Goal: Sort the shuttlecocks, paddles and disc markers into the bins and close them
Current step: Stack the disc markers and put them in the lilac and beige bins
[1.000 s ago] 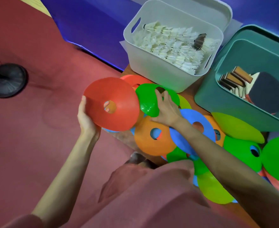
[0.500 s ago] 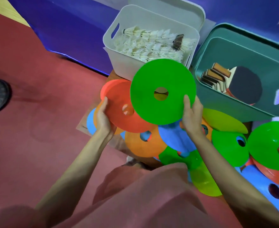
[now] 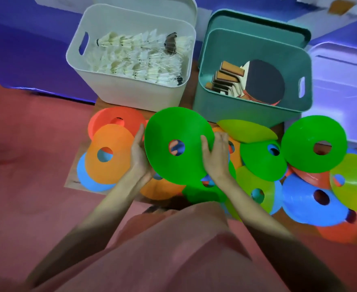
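Green disc (image 3: 177,144) sits btwn both hands, tilted face-up — L hand (image 3: 138,153) cups its left rim, R hand (image 3: 216,154) grips the right rim w/ thumb on top. White tub (image 3: 341,85) (likely the disc bin) lies far right, so R side leads.

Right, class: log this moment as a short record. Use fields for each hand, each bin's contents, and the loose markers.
left hand: holds the left edge of the green plastic disc marker
right hand: holds its right edge, thumb on top
white plastic bin: open, holds feathered shuttlecocks
teal plastic bin: open, holds wooden-handled paddles
loose disc markers: green, orange, blue, red and yellow-green, overlapping in front of the bins
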`<state>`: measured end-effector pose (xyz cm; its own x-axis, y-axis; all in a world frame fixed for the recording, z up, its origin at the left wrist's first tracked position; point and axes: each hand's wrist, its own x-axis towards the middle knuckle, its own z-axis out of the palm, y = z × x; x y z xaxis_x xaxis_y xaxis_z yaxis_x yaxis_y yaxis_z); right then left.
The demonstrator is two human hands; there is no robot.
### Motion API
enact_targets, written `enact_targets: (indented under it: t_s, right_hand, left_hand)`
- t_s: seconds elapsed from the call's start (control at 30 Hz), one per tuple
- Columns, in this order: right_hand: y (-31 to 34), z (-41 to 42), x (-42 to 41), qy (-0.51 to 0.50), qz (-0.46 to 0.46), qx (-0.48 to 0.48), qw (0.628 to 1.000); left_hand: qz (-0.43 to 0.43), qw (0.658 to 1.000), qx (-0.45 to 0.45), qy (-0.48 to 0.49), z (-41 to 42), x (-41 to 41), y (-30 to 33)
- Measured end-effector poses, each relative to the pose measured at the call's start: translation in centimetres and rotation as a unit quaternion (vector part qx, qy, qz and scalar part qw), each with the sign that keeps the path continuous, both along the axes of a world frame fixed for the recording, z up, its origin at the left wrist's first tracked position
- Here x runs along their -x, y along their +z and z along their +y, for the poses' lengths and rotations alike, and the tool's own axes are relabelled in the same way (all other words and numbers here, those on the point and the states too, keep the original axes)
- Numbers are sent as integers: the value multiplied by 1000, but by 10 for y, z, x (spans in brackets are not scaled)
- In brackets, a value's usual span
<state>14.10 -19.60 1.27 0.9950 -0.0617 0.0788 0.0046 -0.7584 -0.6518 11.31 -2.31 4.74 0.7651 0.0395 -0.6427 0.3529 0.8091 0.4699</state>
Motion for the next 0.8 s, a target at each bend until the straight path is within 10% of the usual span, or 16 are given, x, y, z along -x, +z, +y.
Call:
enact_targets:
  t_s: [0.3, 0.6, 0.8]
  right_hand:
    - [11, -46, -14, -75, -60, -74, 993]
    - [18, -121, -50, -11, 74, 196, 978]
    - [60, -106, -28, -12, -102, 76, 992]
  left_hand:
    - [-15, 999, -35, -29, -25, -17, -7]
    - [-50, 995, -67, -52, -23, -23, -6]
    - [-58, 994, -91, -26, -12, -25, -9]
